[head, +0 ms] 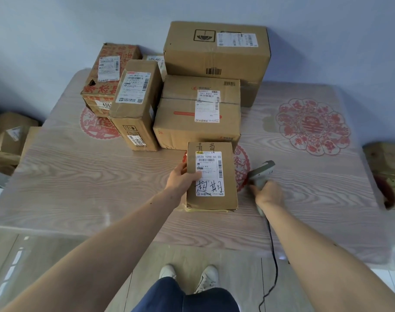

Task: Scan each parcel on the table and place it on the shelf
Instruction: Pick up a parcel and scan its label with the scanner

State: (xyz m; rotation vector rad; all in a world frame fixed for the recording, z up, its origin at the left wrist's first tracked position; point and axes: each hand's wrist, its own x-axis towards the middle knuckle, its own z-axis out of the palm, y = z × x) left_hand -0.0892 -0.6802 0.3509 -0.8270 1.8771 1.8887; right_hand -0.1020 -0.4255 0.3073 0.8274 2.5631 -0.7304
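Small labelled parcel [211, 176] flat on table [102, 176] near its front edge, left hand [183, 176] gripping its left side, thumb across label; right hand [268, 194] curled round corded scanner [260, 173] just beside it; five more parcels [198, 113] stacked behind

Pale wood-grain tabletop [79, 176], streaked grey-beige, stamped with red paper-cut floral medallions [313, 126]. Plain brown cardboard parcel [211, 201] nearest, bearing a white label with black barcodes and black handwritten characters. Brown carton printed all over with red characters [115, 52] at the back left. Largest brown box [216, 57] marked with a black umbrella symbol. Grey handheld scanner [260, 173] trailing a black cable. Light blue wall [57, 30].
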